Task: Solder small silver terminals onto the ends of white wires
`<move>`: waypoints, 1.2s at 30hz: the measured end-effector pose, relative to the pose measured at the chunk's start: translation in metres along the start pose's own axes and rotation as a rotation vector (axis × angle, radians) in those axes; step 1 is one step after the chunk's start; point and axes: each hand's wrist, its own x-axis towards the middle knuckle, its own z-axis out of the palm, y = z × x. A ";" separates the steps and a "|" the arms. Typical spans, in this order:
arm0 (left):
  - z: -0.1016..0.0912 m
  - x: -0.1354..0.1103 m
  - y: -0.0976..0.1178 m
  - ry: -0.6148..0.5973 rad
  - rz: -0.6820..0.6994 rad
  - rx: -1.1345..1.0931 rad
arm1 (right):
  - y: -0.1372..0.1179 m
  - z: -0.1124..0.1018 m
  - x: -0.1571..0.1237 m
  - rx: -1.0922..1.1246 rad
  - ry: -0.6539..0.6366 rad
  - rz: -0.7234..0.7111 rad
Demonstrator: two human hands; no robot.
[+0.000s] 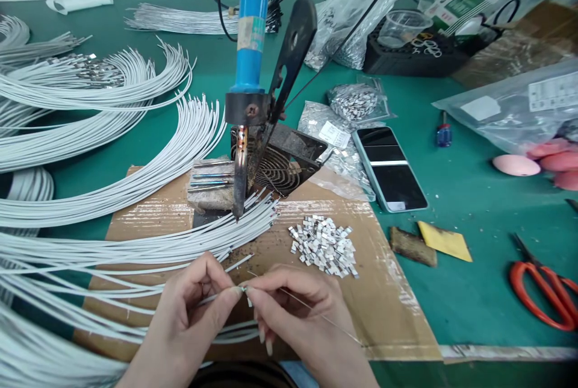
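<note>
My left hand pinches the end of a white wire low in the middle of the view. My right hand pinches a small metal terminal against that wire end, and a thin strand of solder wire runs across its fingers. Both hands meet fingertip to fingertip over a cardboard sheet. A pile of small silver terminals lies just beyond my right hand. A blue-handled soldering iron stands clamped upright, tip down, above a bundle of white wires.
Many white wire bundles fan across the left of the green table. A small fan sits behind the iron. A phone, bags of terminals, a small screwdriver, a yellow sponge and red scissors lie to the right.
</note>
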 end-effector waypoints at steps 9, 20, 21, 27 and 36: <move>0.000 0.001 0.002 0.005 0.019 0.039 | 0.009 -0.008 0.004 -0.130 -0.090 -0.232; 0.010 -0.003 -0.008 0.213 0.239 0.234 | -0.005 -0.002 0.000 -0.012 -0.004 -0.011; 0.011 -0.004 -0.010 0.245 0.266 0.250 | -0.001 0.000 0.000 0.060 0.011 0.040; 0.012 -0.006 -0.013 0.278 0.286 0.249 | 0.009 0.000 0.007 0.241 -0.062 0.146; 0.008 -0.007 -0.002 0.123 0.105 0.254 | -0.024 -0.006 0.003 -0.014 -0.081 0.232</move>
